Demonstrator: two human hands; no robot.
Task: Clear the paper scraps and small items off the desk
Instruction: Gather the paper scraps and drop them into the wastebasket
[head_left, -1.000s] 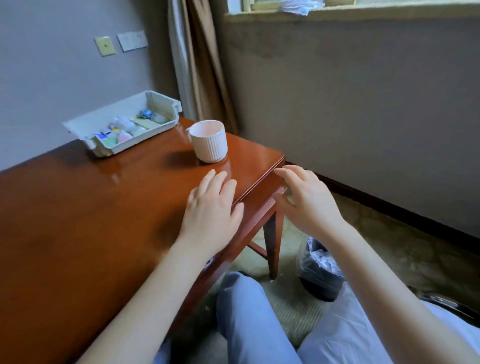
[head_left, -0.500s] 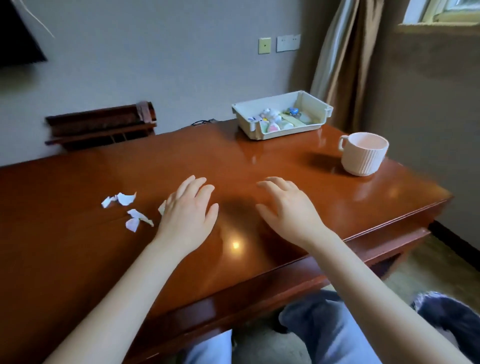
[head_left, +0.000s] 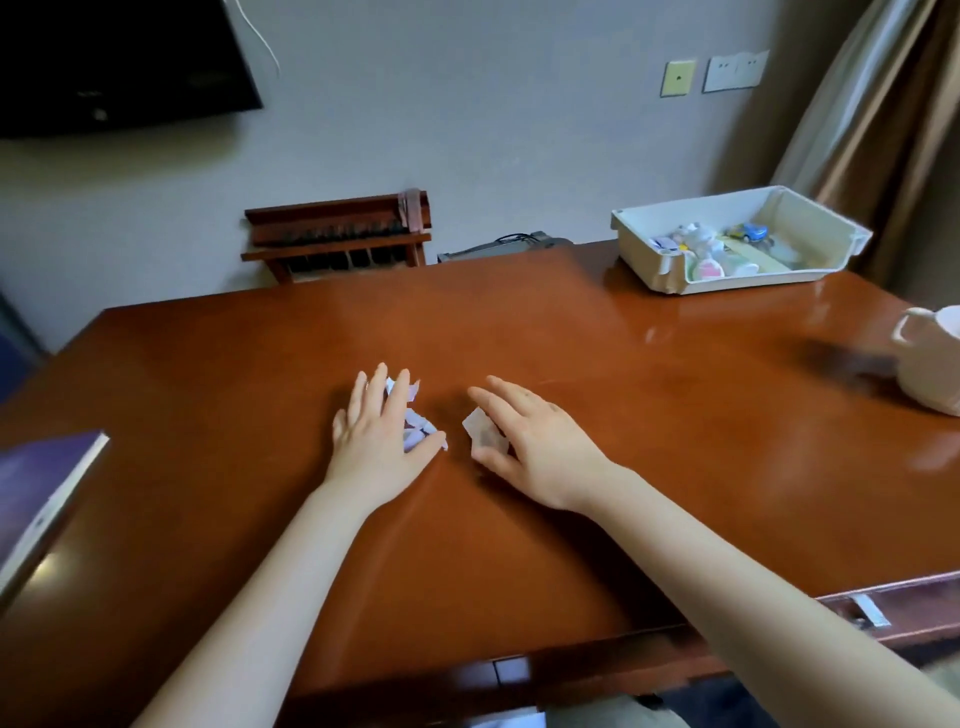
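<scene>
Several white paper scraps (head_left: 420, 427) lie in the middle of the brown wooden desk (head_left: 571, 467). My left hand (head_left: 382, 431) lies flat over most of them, fingers straight, and the scraps stick out beside its fingers and thumb. One more paper scrap (head_left: 482, 432) lies just under the thumb side of my right hand (head_left: 535, 441), whose fingers are spread and relaxed on the desk. Neither hand holds anything.
A white plastic tray (head_left: 670, 278) with several small colourful items stands at the back right. A pale ribbed mug (head_left: 935, 364) sits at the right edge. A purple book (head_left: 36, 499) lies at the left. A wooden rack (head_left: 337, 236) stands behind the desk.
The view has swung left from the desk's right corner to its middle. Both hands moved left across the desk; the left hand now covers the scraps and the right hand reached one scrap.
</scene>
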